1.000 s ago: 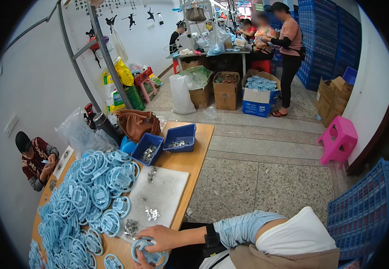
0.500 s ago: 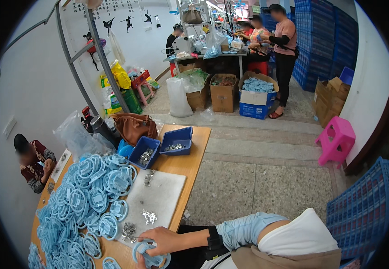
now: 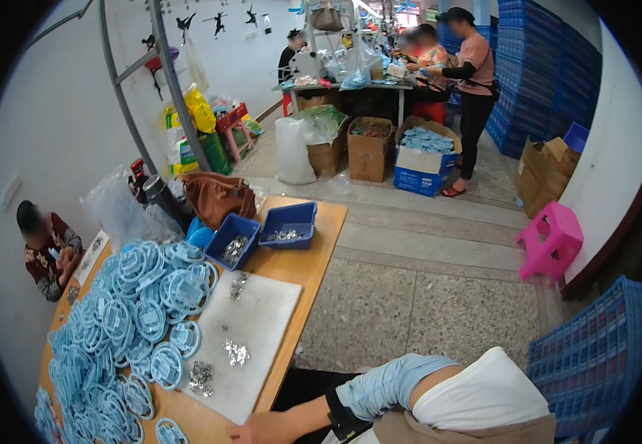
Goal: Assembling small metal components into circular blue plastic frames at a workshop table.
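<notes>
My right hand (image 3: 259, 427) is at the lower edge, by the near edge of the table, with a dark band (image 3: 347, 420) on its wrist. The frame cuts off its fingers, so whether it holds anything is hidden. Outside the picture is my left hand. Nearest to the right hand is a white mat (image 3: 265, 318), on which lie small loose heaps of shiny metal pieces (image 3: 236, 353). Beside it, a large heap of light blue plastic rings with flat centres (image 3: 117, 318) covers the left of the table. A single light blue ring (image 3: 170, 431) lies apart at the front.
Two blue bins (image 3: 289, 227) with metal pieces, a brown bag (image 3: 219, 198) and a dark flask (image 3: 164, 200) stand at the table's far end. A person (image 3: 51, 251) sits on the left. Right: a pink stool (image 3: 550, 240) and blue crates (image 3: 591, 355). Cartons (image 3: 369, 152) and several people are behind.
My right hand, which held a light blue ring over the mat's near corner, has moved down until its fingers leave the picture. The view has shifted slightly. The seated person's hands have moved.
</notes>
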The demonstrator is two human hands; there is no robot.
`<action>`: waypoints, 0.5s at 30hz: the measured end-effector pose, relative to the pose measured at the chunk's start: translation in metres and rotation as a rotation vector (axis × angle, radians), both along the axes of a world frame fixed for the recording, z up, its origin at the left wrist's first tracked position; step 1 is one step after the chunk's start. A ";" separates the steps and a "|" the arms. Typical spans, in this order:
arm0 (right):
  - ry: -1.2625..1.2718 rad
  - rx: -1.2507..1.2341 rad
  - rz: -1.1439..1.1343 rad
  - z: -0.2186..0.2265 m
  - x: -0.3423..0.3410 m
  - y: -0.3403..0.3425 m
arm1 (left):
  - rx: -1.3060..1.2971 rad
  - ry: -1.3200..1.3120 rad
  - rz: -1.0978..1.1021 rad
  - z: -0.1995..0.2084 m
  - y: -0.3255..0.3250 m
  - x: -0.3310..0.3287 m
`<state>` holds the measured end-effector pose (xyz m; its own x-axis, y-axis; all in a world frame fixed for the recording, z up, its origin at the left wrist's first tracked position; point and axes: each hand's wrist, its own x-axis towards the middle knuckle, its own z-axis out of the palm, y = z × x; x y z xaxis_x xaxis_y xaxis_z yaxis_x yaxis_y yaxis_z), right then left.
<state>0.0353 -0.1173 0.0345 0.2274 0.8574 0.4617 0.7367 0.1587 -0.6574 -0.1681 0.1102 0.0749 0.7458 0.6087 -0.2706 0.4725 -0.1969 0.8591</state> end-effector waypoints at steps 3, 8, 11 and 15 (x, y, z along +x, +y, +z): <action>-0.129 0.068 -0.135 -0.011 0.031 -0.003 | 0.041 0.053 0.020 0.007 0.004 -0.016; -0.254 0.097 -0.269 -0.028 0.077 -0.010 | 0.113 0.118 0.042 0.012 0.016 -0.028; -0.289 0.071 -0.298 -0.042 0.088 -0.014 | 0.152 0.158 0.046 0.012 0.020 -0.031; -0.235 0.082 -0.309 -0.036 0.085 -0.018 | 0.219 0.220 0.050 0.018 0.027 -0.034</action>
